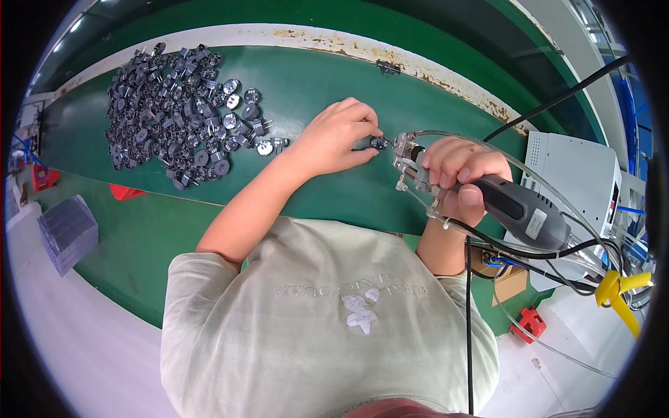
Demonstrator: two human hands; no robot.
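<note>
Between the thumb and fingers of my left hand (341, 139) is a small dark round part (378, 143), held just above or on the green tabletop (300, 76). My right hand (463, 171) wraps round a grey-and-black handheld power tool (526, 212). A metal head with clear tubes and fittings (408, 159) sits at the tool's front, close to the small part; whether they touch I cannot tell. Left of my left hand lies a big heap of similar dark round parts (174, 115), some with metal prongs. A couple of loose ones (265, 148) lie by my left wrist.
A worn white ledge (313, 38) runs along the table's far side. At the right stand a pale grey box-shaped unit (571, 174), black cables (557, 97) and a yellow tie (620, 296). A cardboard box (510, 284) and a red block (529, 325) are below right. A grey-blue stack (67, 233) stands at left.
</note>
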